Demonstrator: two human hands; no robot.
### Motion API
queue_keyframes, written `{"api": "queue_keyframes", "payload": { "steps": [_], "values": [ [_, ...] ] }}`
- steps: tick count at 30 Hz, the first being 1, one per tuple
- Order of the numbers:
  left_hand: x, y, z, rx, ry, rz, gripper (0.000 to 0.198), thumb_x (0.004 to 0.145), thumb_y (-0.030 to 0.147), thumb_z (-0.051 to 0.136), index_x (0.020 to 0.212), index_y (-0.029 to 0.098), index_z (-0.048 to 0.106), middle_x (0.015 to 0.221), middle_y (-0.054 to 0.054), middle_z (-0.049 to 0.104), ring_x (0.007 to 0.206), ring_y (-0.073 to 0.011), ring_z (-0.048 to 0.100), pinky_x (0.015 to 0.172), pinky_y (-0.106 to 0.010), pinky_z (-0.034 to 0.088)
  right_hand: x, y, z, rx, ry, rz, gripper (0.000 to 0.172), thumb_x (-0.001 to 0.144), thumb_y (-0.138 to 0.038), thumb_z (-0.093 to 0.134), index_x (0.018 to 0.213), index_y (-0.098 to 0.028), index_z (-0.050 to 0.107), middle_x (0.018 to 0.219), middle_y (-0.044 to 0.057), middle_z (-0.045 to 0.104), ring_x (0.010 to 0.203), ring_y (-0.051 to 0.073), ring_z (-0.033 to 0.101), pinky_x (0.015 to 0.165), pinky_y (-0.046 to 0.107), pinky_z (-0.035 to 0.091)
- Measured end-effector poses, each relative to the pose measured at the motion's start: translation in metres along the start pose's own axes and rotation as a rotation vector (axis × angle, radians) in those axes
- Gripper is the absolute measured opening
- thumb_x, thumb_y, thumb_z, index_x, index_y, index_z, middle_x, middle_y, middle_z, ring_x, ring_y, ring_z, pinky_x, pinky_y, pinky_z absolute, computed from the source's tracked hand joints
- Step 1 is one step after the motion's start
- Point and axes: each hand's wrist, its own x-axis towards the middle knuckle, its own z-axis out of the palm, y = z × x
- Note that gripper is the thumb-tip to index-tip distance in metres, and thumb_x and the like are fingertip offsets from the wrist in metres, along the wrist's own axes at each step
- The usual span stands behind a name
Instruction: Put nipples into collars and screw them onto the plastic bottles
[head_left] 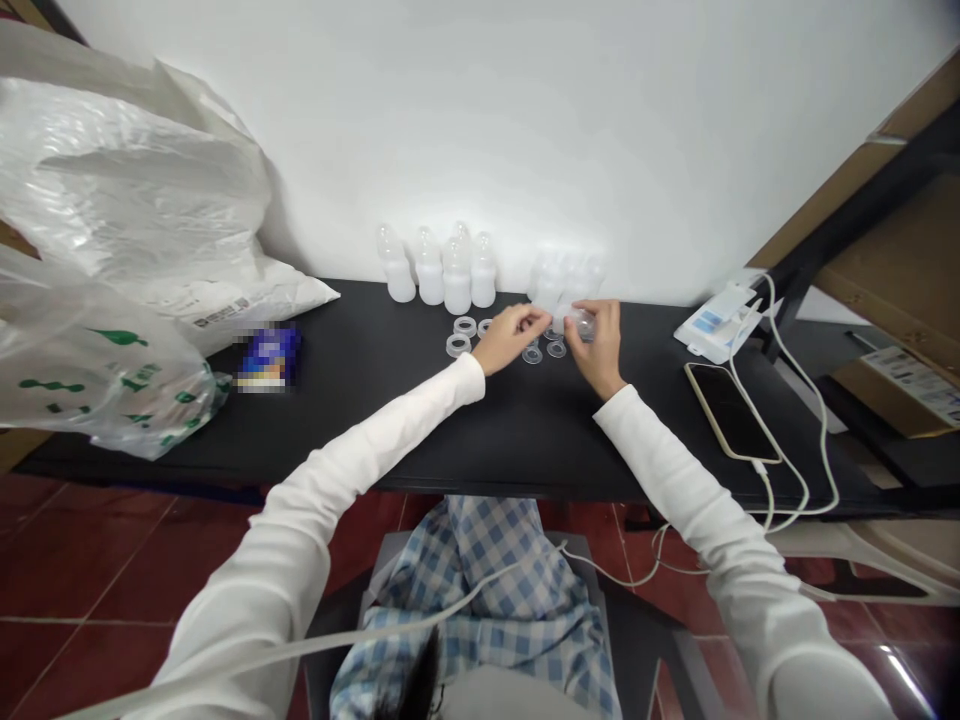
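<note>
My right hand point(598, 348) is closed around a clear domed cap point(585, 324), thumb and fingers on its sides. Close on its left, my left hand point(513, 336) has its fingers pinched together; whatever they hold is hidden. A small whitish piece shows between the two hands, too blurred to name. Just below the hands lie a few clear nipples point(556, 349) on the black table. Left of my left hand are several translucent rings point(458, 345), partly covered by it. Behind stand several white baby bottles point(457, 277) with clear caps, upright by the wall.
More whitish, blurred containers point(568, 270) stand behind my hands. To the right are a phone point(731, 412) with a charging cable and a white box point(716, 322). Large plastic bags point(135, 190) and a blue packet point(268, 358) occupy the left. A cable crosses my lap.
</note>
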Motion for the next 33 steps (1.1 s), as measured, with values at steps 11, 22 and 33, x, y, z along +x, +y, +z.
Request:
{"api": "queue_keyframes", "payload": {
  "steps": [11, 22, 33],
  "values": [
    [-0.040, -0.010, 0.012, -0.307, 0.024, -0.067, 0.026, 0.082, 0.042, 0.075, 0.087, 0.017, 0.071, 0.082, -0.002, 0.069, 0.075, -0.0123, 0.060, 0.076, -0.029, 0.047, -0.010, -0.025, 0.012, 0.179, -0.066, 0.151, 0.030, 0.100, -0.047, 0.043, 0.081, -0.023, 0.049, 0.070, -0.002, 0.057, 0.062, 0.013, 0.052, 0.063, 0.028, 0.042],
    [-0.037, -0.004, 0.010, -0.488, -0.027, -0.241, 0.009, 0.075, 0.021, 0.065, 0.072, 0.017, 0.057, 0.065, 0.005, 0.056, 0.063, -0.0081, 0.050, 0.067, -0.024, 0.042, -0.008, -0.036, 0.012, 0.148, -0.117, 0.141, 0.037, 0.096, -0.050, 0.046, 0.071, -0.025, 0.040, 0.060, -0.005, 0.047, 0.053, 0.011, 0.043, 0.056, 0.027, 0.036],
    [-0.034, 0.000, -0.007, -0.390, 0.040, -0.208, 0.021, 0.079, 0.020, 0.066, 0.067, 0.019, 0.049, 0.062, 0.006, 0.042, 0.060, -0.0088, 0.038, 0.062, -0.025, 0.032, -0.006, -0.028, 0.013, 0.184, -0.216, 0.071, 0.042, 0.087, -0.064, 0.066, 0.096, -0.022, 0.065, 0.090, 0.004, 0.074, 0.081, 0.019, 0.068, 0.077, 0.033, 0.057]
  ]
}}
